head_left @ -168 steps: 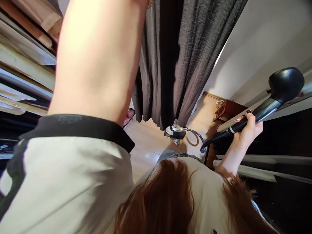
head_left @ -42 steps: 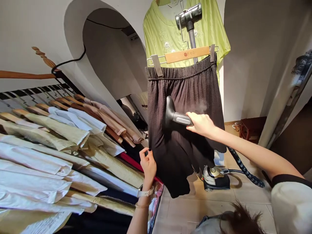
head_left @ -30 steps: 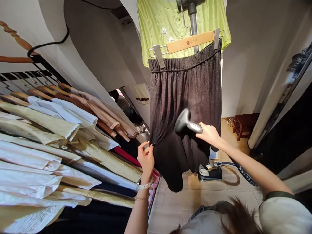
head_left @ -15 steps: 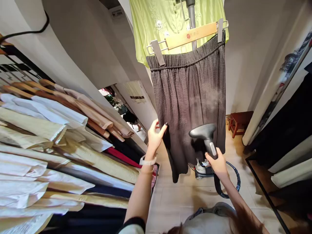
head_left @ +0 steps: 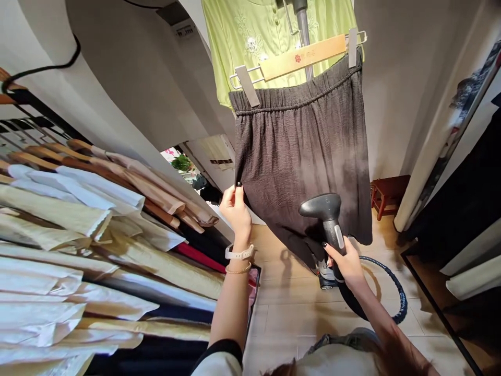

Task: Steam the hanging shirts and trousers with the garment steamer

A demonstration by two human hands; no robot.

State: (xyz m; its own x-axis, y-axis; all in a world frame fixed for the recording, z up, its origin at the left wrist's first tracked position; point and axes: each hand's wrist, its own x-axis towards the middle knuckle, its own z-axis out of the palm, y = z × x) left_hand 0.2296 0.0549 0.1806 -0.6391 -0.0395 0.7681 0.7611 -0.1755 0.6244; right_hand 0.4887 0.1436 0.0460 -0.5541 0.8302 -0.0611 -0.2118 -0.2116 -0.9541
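Two bare hands work at a dark crinkled elastic-waist garment (head_left: 301,156) hanging from a wooden clip hanger (head_left: 301,57). The left hand (head_left: 235,209) pinches its side edge between finger and thumb; the right hand (head_left: 346,263) clenches the handle of a garment steamer head (head_left: 321,206), just beside the lower cloth. A blue hose (head_left: 399,292) curves across the tiled floor near the steamer base (head_left: 324,279); hung garments (head_left: 58,235) crowd the left.

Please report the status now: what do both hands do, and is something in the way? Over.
Left hand pinching edge of dark crinkled garment. Right hand gripping garment steamer. Steamer hose on floor; hanging clothes beside left arm.
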